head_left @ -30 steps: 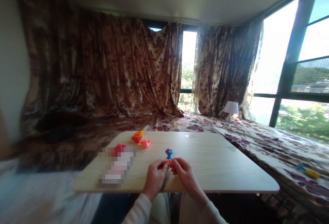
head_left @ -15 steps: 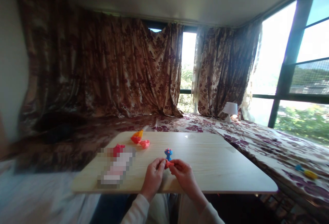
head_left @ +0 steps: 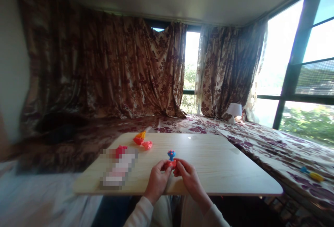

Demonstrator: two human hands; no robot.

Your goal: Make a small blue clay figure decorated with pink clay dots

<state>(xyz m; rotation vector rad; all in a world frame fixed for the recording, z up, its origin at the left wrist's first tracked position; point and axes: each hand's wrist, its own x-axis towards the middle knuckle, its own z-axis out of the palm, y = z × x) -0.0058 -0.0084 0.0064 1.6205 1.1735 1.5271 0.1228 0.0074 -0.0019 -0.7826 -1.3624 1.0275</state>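
Between my two hands, over the near half of the table, is a small piece of red modelling clay [head_left: 172, 164]. My left hand [head_left: 159, 177] pinches it with thumb and forefinger from the left. From the right, my right hand [head_left: 188, 175] is closed on the same piece, its fingers curled beneath. Just beyond the fingertips a small blue clay figure [head_left: 171, 154] with pinkish-red dots on its top stands upright on the table. The hands hide part of its base.
On the pale wooden table [head_left: 221, 171] lie red and orange clay lumps in wrappers [head_left: 140, 138], a pink wrapped lump [head_left: 147, 145] and a dark pink lump [head_left: 120, 151]. A blurred-out flat object [head_left: 118, 169] is at left. A white lamp [head_left: 234, 110] stands beyond, by the windows.
Both hands have drawn closer together around the red clay, which now looks flatter and broader. The right fingers have curled in more. The blue figure stays put.
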